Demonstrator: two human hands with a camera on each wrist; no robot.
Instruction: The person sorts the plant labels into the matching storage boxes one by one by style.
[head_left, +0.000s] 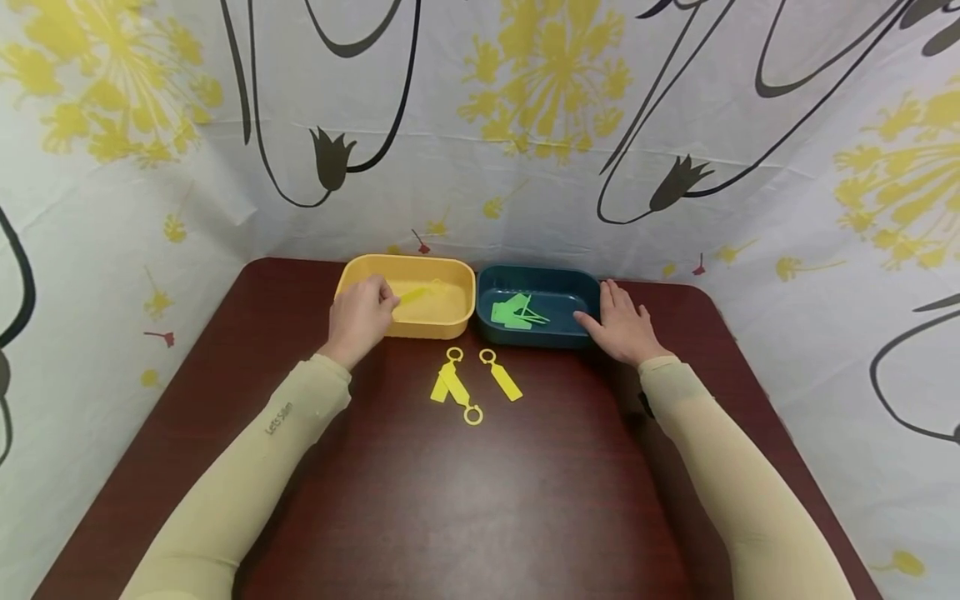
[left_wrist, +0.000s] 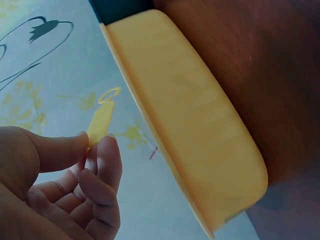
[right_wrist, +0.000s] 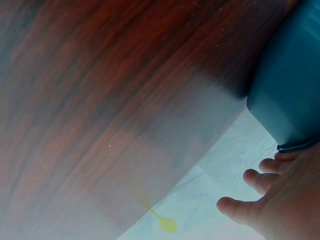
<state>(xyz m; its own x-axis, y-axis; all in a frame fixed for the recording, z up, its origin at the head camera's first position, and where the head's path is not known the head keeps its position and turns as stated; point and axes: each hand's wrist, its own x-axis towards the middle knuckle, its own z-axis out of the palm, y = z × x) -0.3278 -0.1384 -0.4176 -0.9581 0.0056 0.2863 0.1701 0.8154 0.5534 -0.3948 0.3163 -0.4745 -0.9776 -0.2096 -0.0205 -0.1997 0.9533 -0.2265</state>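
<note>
Between thumb and fingertips, my left hand point(head_left: 362, 317) pinches a flat yellow tag point(left_wrist: 101, 120) with a ring at its end. The hand is over the left side of a yellow bin point(head_left: 405, 330); in the left wrist view the tag stands just beyond the bin's rim. My right hand point(head_left: 621, 327) rests at the right end of a dark teal bin point(head_left: 540, 337), fingers extended and thumb over the rim. Inside that bin lie several green tags point(head_left: 517, 311). On the table in front, two yellow tags point(head_left: 454, 387) overlap and another yellow tag point(head_left: 501, 377) lies apart.
Both bins stand side by side at the far edge of the dark red-brown table point(head_left: 480, 500). A white cloth point(head_left: 420, 125) with yellow and dark flower prints hangs behind the table and along both sides.
</note>
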